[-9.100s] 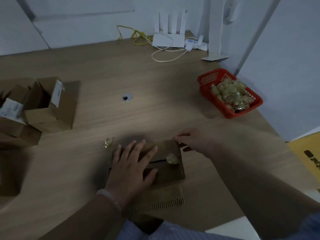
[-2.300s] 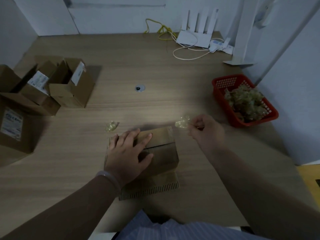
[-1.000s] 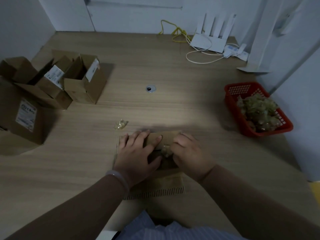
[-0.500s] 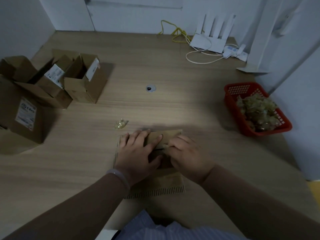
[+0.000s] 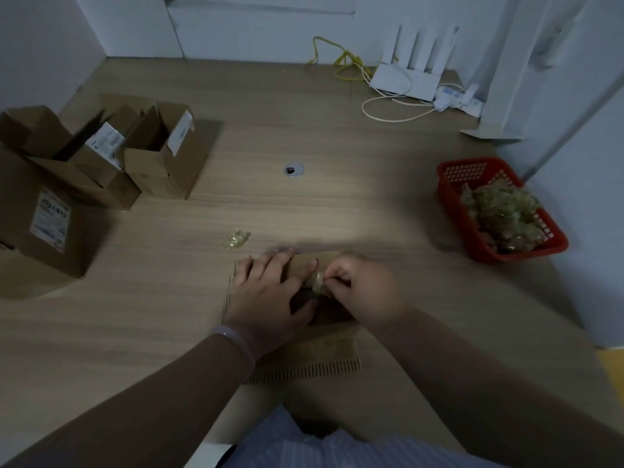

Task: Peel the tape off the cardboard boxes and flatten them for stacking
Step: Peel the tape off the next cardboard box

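Observation:
A small brown cardboard box lies on the wooden table near its front edge, on top of a flattened piece of cardboard. My left hand presses flat on the box with straight, spread fingers. My right hand pinches a crumpled bit of clear tape at the box's top seam. Both hands hide most of the box's top. A loose wad of tape lies on the table just beyond my left hand.
Several open cardboard boxes stand at the left, with a larger labelled box nearer me. A red basket holding crumpled tape sits at the right. A white router and cables lie at the back.
My right hand came back from beside the box to its top seam and now pinches tape there, lifted slightly. My left hand has stayed pressed on the box.

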Motion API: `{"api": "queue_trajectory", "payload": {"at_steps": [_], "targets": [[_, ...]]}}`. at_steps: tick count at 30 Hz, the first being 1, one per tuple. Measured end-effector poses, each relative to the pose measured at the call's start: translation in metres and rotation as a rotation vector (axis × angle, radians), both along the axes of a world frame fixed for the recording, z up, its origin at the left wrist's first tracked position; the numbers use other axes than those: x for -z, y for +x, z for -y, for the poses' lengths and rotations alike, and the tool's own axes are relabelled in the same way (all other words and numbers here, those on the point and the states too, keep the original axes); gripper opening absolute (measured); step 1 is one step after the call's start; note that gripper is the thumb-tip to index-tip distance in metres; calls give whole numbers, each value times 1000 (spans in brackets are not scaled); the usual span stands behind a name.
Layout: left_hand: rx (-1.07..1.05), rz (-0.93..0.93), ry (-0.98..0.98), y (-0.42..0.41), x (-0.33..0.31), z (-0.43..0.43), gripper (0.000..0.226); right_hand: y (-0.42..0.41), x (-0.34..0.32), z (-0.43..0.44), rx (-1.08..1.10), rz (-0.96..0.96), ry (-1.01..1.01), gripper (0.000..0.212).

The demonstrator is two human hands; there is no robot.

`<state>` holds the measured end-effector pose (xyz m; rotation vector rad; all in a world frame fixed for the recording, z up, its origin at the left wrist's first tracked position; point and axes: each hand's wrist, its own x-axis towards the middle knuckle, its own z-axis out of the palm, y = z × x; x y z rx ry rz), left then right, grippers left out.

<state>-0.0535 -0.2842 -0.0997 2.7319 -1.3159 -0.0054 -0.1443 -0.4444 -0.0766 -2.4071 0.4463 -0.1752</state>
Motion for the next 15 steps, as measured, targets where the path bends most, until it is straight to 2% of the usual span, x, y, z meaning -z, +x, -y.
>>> {"api": "queue_trajectory", "payload": {"at_steps": [3,9,12,15], "targets": [[-13,-2,-16,-1,-1,1,60,-3,8,-5,-135,2,-161,9],[10,-9,-21,-1,0,1,63,-17,13,-9,-218,40,-287,19],[9,-17,-16,-1,0,2,64,-25,11,-9,-255,-24,-295,30],[24,-19,-20,-1,0,2,66,-20,7,-4,-215,-29,-222,27]]}}
